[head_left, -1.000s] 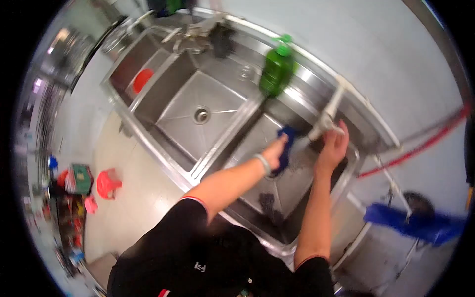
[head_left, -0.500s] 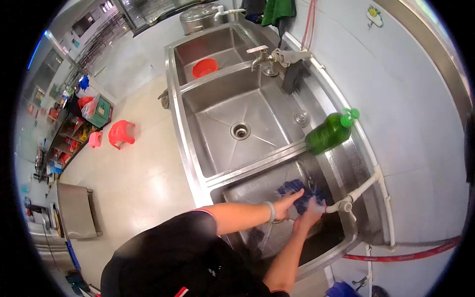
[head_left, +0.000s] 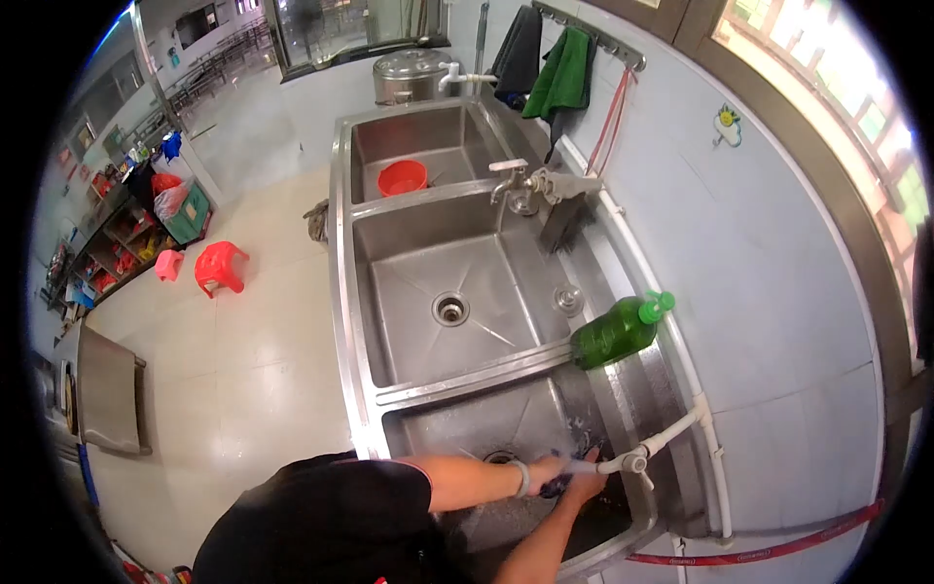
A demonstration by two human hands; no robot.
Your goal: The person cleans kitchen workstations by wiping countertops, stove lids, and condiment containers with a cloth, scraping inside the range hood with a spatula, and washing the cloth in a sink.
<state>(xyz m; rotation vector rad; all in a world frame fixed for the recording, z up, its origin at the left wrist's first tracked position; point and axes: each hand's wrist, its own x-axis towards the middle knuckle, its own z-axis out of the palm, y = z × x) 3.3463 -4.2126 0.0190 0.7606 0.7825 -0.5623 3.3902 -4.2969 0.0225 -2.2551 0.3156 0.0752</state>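
My left hand [head_left: 545,471], with a pale band at its wrist, is closed around a bunched dark blue cloth [head_left: 556,487] in the nearest sink basin [head_left: 457,420]. Close beside it, my right hand [head_left: 582,481] also grips the wet cloth, its fingers partly blurred by water. A white tap [head_left: 632,459] runs a stream over both hands from the wall side. Part of the cloth is hidden between the hands.
A green pump bottle [head_left: 617,333] stands on the ledge behind the basins. Beyond lie a middle basin [head_left: 409,268] and a far one holding a red bowl [head_left: 402,178]. Cloths [head_left: 562,73] hang on wall hooks. A red stool [head_left: 222,269] is on the floor.
The view has tilted up, so everything sits lower or farther left. The cloth was spread out between my hands and is now bunched smaller, with the hands closer together under the water.
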